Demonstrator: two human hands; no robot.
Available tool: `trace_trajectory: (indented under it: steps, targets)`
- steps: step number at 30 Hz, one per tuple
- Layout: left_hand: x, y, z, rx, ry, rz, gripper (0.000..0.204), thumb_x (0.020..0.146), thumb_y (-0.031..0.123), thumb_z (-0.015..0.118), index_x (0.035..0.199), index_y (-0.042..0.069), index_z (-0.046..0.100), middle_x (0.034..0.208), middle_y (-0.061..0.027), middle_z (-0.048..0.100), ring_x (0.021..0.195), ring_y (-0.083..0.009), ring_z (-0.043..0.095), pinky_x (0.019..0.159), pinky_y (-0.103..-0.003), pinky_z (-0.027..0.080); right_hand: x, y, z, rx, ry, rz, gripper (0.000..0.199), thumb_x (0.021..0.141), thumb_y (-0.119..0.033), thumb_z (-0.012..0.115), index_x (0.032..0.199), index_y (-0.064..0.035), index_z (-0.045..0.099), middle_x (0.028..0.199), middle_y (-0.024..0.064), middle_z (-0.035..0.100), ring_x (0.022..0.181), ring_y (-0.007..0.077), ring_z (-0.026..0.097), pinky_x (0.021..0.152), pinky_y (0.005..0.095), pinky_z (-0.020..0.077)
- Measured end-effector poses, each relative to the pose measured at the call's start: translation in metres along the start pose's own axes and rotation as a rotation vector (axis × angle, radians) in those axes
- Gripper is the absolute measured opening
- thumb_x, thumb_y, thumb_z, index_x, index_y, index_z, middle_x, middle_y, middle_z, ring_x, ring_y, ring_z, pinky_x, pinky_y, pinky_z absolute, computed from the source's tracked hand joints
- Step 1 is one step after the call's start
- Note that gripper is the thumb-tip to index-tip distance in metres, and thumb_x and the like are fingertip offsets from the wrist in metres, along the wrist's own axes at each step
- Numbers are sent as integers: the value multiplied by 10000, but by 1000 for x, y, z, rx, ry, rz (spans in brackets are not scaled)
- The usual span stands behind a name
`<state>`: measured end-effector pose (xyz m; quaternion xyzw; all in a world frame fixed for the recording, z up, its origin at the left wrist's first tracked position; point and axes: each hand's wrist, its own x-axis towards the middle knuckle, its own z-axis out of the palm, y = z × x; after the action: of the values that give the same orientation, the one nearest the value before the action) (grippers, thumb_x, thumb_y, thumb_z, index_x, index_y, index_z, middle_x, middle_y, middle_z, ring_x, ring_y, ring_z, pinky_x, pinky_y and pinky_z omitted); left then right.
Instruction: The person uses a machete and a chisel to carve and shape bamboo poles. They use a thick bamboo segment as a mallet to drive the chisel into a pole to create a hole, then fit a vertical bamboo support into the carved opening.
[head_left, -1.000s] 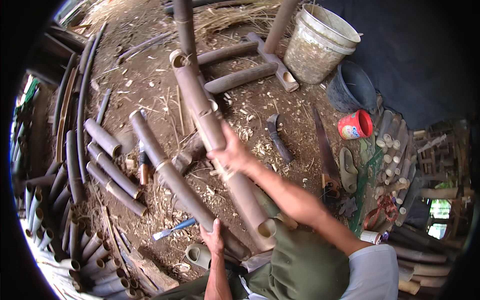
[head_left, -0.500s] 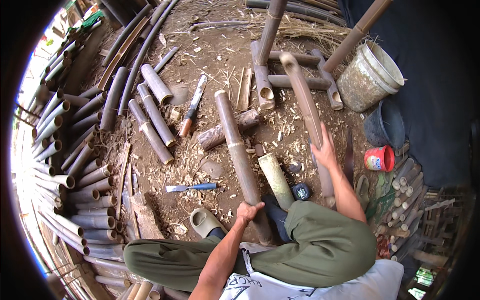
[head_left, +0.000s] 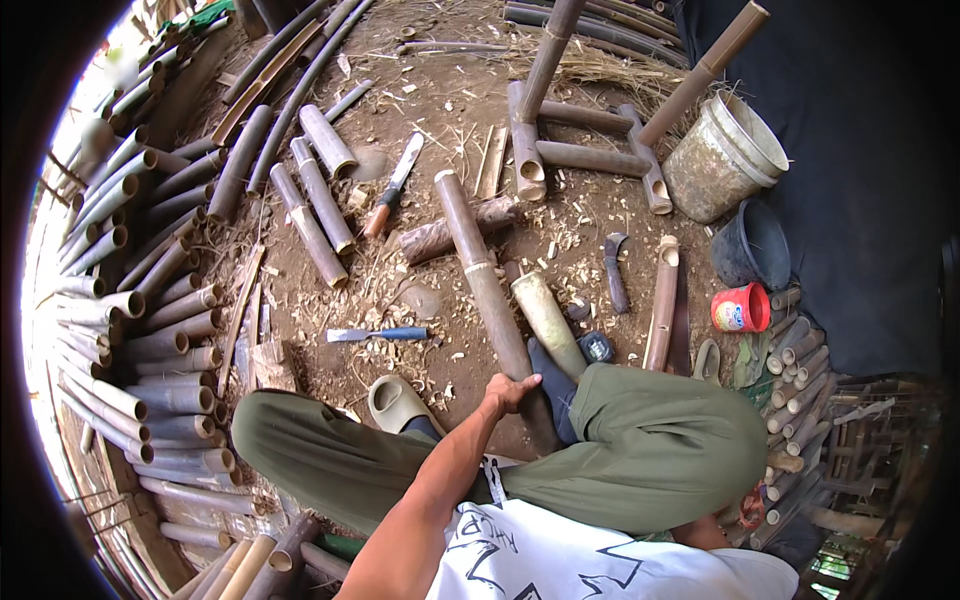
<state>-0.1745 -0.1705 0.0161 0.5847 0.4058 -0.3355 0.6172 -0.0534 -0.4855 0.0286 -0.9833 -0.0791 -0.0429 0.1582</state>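
Note:
My left hand [head_left: 514, 391] is closed round the lower part of a long bamboo pole [head_left: 487, 297]. The pole slants away from me, its far end resting by a short log [head_left: 430, 241]. To its right, a pale green bamboo section [head_left: 548, 320] leans close to my dark-socked foot [head_left: 551, 388]. My right hand is out of sight; only a bit of that arm [head_left: 703, 532] shows below my right thigh. Beyond my right knee lies a bamboo piece [head_left: 663, 300] with a notched far end. A small curved-blade tool [head_left: 614, 272] lies left of it.
A blue-handled chisel [head_left: 380, 334], a large knife [head_left: 397, 186] and cut bamboo lengths [head_left: 308, 225] lie among shavings. Stacked bamboo [head_left: 170, 345] lines the left. A joined bamboo frame [head_left: 590, 155], a whitish bucket [head_left: 722, 160], dark bucket [head_left: 752, 245] and red tub [head_left: 738, 309] stand right.
My right hand has let go of the raised bamboo piece and dropped from view; a bamboo piece now lies beyond my right knee. The curved-blade tool has come into sight. My left hand keeps its hold.

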Motion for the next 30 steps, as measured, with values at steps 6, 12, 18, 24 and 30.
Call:
trace_trajectory:
  steps: [6, 12, 18, 24, 30]
  targets:
    - [13, -25, 42, 287, 20, 59, 724, 712, 525, 821, 1121, -48, 653, 1135, -210, 682, 1094, -314, 656, 838, -399, 556, 34, -76, -7, 240, -146, -267, 633, 831, -230, 670, 1382, -39, 425, 1206, 244, 511, 1083, 412, 556, 948, 461, 453]
    - [-2, -25, -6, 712, -301, 78, 646, 754, 499, 773, 1292, 177, 620, 1314, -85, 620, 1216, -272, 587, 967, -401, 505, 82, -205, -6, 387, -418, -419, 529, 846, -231, 654, 1297, 2, 507, 1175, 240, 531, 1071, 404, 559, 939, 454, 452]
    - [22, 101, -198, 730, 331, 155, 340, 846, 287, 643, 1073, 44, 714, 1160, -196, 676, 1121, -311, 643, 904, -420, 539, 129, -278, 50, 254, -656, -498, 547, 880, -267, 627, 1304, 45, 480, 1172, 280, 544, 1135, 427, 534, 976, 465, 442]
    - [73, 165, -330, 671, 1014, 333, 545, 836, 321, 687, 1220, 14, 450, 1190, -189, 563, 1151, -346, 557, 889, -451, 537, 150, -358, 74, 372, -570, -475, 443, 869, -165, 629, 1262, 1, 511, 1099, 213, 536, 1007, 379, 568, 869, 441, 483]
    - [60, 203, -339, 468, 456, 114, 453, 877, 419, 590, 1066, 13, 655, 1086, -211, 665, 968, -306, 684, 845, -382, 561, 187, -412, 103, 999, -961, 55, 561, 942, -360, 630, 1342, -3, 466, 1122, 169, 603, 874, 183, 643, 728, 299, 546]
